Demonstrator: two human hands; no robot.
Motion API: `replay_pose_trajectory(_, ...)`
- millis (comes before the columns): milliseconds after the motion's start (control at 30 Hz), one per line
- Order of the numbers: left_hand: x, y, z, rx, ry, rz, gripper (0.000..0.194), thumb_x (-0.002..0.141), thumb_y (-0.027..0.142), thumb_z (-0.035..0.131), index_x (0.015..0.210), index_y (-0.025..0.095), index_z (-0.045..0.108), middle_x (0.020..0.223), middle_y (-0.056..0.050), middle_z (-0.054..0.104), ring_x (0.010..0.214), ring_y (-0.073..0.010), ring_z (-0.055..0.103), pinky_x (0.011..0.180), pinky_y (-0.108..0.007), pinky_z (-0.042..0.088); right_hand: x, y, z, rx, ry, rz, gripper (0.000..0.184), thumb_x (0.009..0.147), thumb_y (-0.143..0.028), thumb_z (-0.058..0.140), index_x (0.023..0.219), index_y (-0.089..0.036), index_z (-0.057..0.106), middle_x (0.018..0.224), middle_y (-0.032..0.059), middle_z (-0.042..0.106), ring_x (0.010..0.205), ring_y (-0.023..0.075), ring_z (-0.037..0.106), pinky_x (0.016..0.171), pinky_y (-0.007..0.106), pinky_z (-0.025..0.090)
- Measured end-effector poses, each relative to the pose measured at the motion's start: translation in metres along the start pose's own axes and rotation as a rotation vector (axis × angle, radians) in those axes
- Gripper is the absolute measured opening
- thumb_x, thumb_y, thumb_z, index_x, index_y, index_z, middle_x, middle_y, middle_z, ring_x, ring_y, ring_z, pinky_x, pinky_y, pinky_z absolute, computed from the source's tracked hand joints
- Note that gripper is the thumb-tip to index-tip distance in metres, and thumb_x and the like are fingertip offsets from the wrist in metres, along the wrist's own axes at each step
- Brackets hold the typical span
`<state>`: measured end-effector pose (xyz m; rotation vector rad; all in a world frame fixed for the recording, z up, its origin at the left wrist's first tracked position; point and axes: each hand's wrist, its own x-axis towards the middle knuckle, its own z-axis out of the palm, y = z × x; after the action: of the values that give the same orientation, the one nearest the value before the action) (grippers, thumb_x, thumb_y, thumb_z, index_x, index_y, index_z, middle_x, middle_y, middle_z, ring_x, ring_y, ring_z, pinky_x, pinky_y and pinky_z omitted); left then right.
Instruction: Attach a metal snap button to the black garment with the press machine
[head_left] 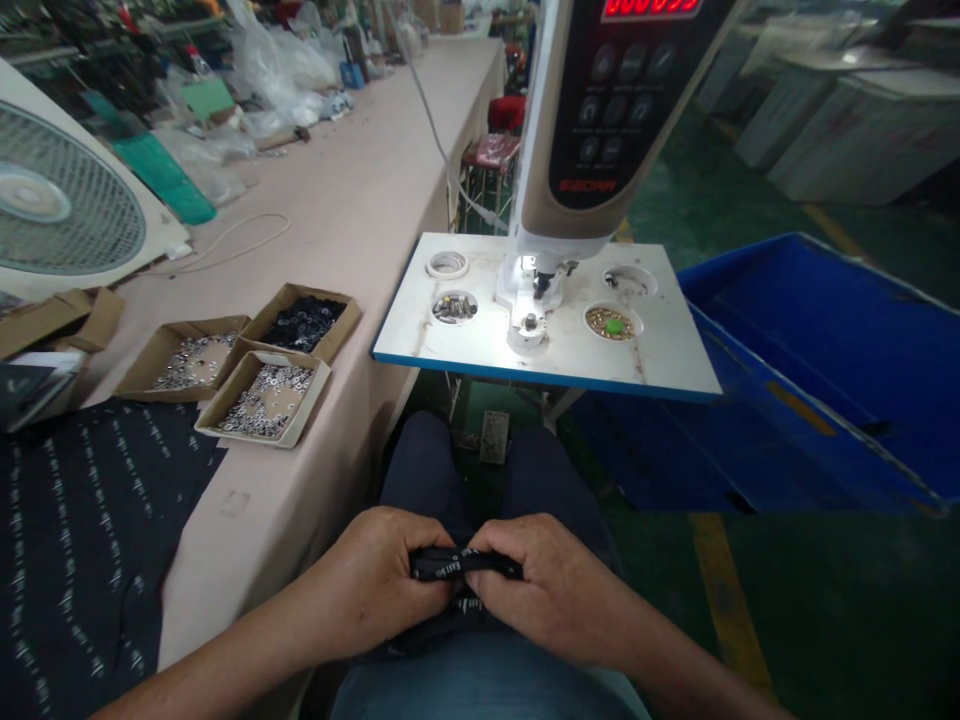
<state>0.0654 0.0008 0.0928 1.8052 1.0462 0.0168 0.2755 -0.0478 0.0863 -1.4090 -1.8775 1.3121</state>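
Observation:
Over my lap, my left hand (pixel 397 575) and my right hand (pixel 532 580) pinch a black printed fabric (pixel 450 567) between thumbs and fingers. White lettering shows on its folded edge, and more of the cloth hangs down against my body. The two hands are close together, almost touching. Straight ahead stands a snap-fastening machine (pixel 529 320) with a lit red display, its head above a small die on a white table plate (pixel 465 345). Neither hand touches the machine.
On the long table (pixel 375 180) at left lie cardboard trays (pixel 304 440) of small metal rings and dark pieces, black printed cloth (pixel 82 540) and a fan (pixel 60 190). A blue bin (pixel 840 370) stands right. Between my legs is a foot pedal (pixel 494 437).

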Motion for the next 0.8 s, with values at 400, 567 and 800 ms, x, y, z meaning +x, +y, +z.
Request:
replay_pose_trajectory(400,0.010,0.002,-0.021,-0.376,-0.212,-0.152,0.029,0.080,0.036,0.069,0.069,0.017,0.051,0.061,0.007,0.039,0.056,-0.0069,0.031,0.047,-0.020,0.023,0.027,0.007,-0.019,0.273,-0.222,0.147,0.017,0.086,-0.025,0.061,0.087,-0.014,0.075,0.067,-0.0037,0.059,0.063,0.0093,0.051,0.054,0.018,0.036)
replay_pose_trajectory(567,0.011,-0.002,-0.019,-0.451,-0.204,-0.175,0.029,0.078,0.033,0.071,0.068,0.017,0.048,0.060,0.008,0.038,0.054,-0.0060,0.030,0.046,-0.019,0.022,0.030,0.005,-0.021,0.341,-0.224,0.191,0.019,0.084,-0.027,0.062,0.086,-0.013,0.075,0.065,-0.0040,0.057,0.058,0.0091,0.048,0.052,0.019,0.035)
replay_pose_trajectory(800,0.010,-0.011,-0.014,-0.607,-0.165,-0.203,0.026,0.073,0.030,0.075,0.071,0.016,0.053,0.060,0.007,0.042,0.053,-0.0052,0.032,0.047,-0.018,0.024,0.030,0.003,-0.018,0.245,-0.119,0.158,0.015,0.083,-0.025,0.063,0.082,-0.015,0.074,0.065,-0.0036,0.062,0.059,0.0097,0.053,0.051,0.019,0.036)
